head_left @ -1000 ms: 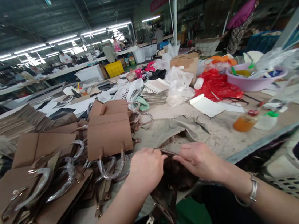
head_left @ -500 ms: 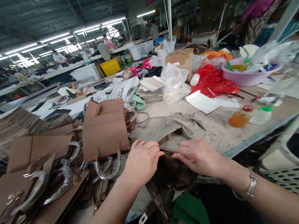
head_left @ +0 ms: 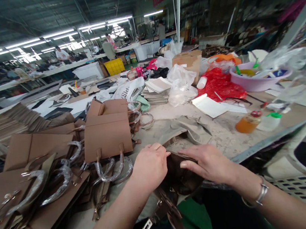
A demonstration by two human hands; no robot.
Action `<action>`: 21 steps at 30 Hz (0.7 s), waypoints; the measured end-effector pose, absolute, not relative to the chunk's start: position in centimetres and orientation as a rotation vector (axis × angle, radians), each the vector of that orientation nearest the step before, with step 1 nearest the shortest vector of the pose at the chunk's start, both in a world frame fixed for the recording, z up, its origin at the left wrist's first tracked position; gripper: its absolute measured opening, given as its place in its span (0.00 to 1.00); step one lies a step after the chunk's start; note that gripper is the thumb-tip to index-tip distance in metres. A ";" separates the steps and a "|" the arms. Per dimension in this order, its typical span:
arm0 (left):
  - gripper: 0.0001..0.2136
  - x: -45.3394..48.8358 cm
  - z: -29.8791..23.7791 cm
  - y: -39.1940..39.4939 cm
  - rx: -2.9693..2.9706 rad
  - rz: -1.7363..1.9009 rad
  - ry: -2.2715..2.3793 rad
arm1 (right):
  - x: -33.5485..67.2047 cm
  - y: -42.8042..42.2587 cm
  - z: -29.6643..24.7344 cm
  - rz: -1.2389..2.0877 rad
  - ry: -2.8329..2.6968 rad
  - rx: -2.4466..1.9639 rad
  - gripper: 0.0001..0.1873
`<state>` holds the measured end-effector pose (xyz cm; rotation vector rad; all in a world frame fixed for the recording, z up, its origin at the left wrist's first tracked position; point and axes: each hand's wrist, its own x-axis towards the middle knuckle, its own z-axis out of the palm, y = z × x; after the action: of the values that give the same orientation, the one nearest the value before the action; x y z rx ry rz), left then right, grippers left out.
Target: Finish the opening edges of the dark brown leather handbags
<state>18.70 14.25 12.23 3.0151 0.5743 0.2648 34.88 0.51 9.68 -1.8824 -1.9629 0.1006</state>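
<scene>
A dark brown handbag lies at the table's near edge, its mouth open toward me. My left hand is closed on the bag's rim, thumb and fingers pinching the edge. On the same rim, a little to the right, my right hand grips with the fingers outside and the thumb on the inner side. A strap with a metal clasp hangs below the bag. Left of my left hand lies a brown handbag with plastic-wrapped handles. Crumpled grey-green material lies just beyond my hands.
More brown handbags pile up at the left beside stacked panels. A white perforated basket stands at right. Beyond are a jar of orange liquid, a notebook, a red plastic bag and a lilac basin.
My right hand has shifted slightly right along the rim, its fingers now straighter. My left hand has tightened and turned a little. The metal clasp has swung slightly.
</scene>
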 end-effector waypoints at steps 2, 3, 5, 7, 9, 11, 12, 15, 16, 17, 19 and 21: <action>0.12 18.7 12.2 14.2 3.017 0.265 0.580 | 34.7 0.4 10.3 0.138 -1.948 -1.862 0.23; 0.11 18.7 12.2 14.2 3.017 0.264 0.583 | 34.5 0.5 10.5 0.121 -1.938 -1.866 0.25; 0.11 18.7 12.2 14.3 3.012 0.266 0.588 | 34.0 1.0 10.7 0.032 -1.924 -1.907 0.22; 0.11 18.5 12.2 14.4 2.989 0.284 0.607 | 33.5 1.7 10.6 -0.076 -1.926 -1.963 0.17; 0.11 18.0 12.2 14.7 2.954 0.332 0.580 | 33.2 2.3 10.2 -0.158 -1.940 -1.984 0.18; 0.11 17.2 12.4 15.1 2.937 0.381 0.502 | 33.1 2.6 9.9 -0.212 -1.958 -1.958 0.18; 0.11 16.7 12.5 15.2 2.941 0.387 0.460 | 33.2 2.7 9.7 -0.224 -1.969 -1.935 0.18; 0.08 15.5 12.9 15.5 2.974 0.346 0.401 | 33.5 2.6 9.5 -0.228 -2.002 -1.863 0.19; 0.08 15.2 13.0 15.4 2.984 0.353 0.397 | 33.6 2.5 9.6 -0.217 -2.013 -1.845 0.19; 0.08 15.1 13.2 15.4 2.995 0.380 0.389 | 33.7 2.5 9.6 -0.206 -2.019 -1.831 0.18; 0.09 15.1 13.4 15.2 3.019 0.440 0.339 | 33.8 2.6 9.8 -0.187 -2.027 -1.824 0.18; 0.09 15.4 13.5 14.9 3.040 0.427 0.255 | 33.8 2.7 9.9 -0.184 -2.028 -1.826 0.19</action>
<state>15.36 14.92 13.46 3.0400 0.2548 0.4275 33.83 2.65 9.93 -1.8262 -2.0278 -0.1836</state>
